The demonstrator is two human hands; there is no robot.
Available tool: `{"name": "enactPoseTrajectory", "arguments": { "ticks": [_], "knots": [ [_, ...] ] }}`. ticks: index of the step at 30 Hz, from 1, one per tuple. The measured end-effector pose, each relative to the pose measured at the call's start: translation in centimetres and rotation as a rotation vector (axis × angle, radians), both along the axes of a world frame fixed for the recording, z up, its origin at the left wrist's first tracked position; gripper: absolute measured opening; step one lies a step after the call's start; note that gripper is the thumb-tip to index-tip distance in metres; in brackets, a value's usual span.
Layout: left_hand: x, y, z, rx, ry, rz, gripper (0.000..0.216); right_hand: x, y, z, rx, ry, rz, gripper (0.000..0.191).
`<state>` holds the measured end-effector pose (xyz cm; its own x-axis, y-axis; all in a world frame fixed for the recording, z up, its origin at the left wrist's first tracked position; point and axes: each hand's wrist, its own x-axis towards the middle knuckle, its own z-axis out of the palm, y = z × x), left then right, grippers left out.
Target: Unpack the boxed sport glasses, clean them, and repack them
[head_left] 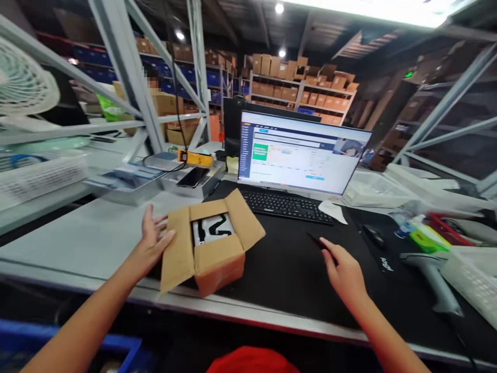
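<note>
A cardboard box [221,267] stands on the black desk mat with its flaps folded out. Inside it lies something white with black markings [217,227]. My left hand [153,235] is beside the box's left flap, fingers spread, a fingertip at the flap's edge; whether it presses on it I cannot tell. My right hand [344,269] is over the mat to the right of the box, closed round a thin dark pointed tool [316,241]. Its exact kind is too small and dark to make out.
Behind the box are a keyboard [287,206] and a lit monitor [298,155]. A phone [193,177] lies at the back left. On the right are a mouse [374,236], a barcode scanner [435,282] and a white basket [473,280]. Another person is partly visible behind the frame.
</note>
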<state>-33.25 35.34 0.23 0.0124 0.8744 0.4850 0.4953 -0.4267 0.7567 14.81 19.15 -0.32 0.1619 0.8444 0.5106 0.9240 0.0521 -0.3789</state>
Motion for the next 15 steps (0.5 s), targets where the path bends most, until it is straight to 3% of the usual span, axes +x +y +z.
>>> {"name": "enactPoseTrajectory", "arguments": {
  "ticks": [2, 4, 7, 10, 15],
  "knots": [
    [-1.0, 1.3, -0.7, 0.206, 0.267, 0.027, 0.056, 5.8, 1.3, -1.0, -0.152, 0.09, -0.291, 0.042],
    [-1.2, 1.8, 0.0, 0.311, 0.485, -0.048, 0.035, 11.1, 2.9, -1.4, -0.206, 0.143, -0.457, 0.046],
    [-0.1, 1.8, 2.0, 0.309, 0.664, -0.236, 0.041, 16.5, 5.8, -1.6, -0.234, 0.173, -0.612, 0.05],
    [1.2, 1.7, 3.1, 0.2, 0.783, -0.282, 0.05, 18.5, 8.3, -1.6, -0.239, 0.136, -0.684, 0.055],
    [1.0, 1.5, 4.1, 0.04, 0.924, -0.122, 0.071, 17.2, 10.8, -1.1, -0.237, 0.012, -0.661, 0.038]
  ]
}}
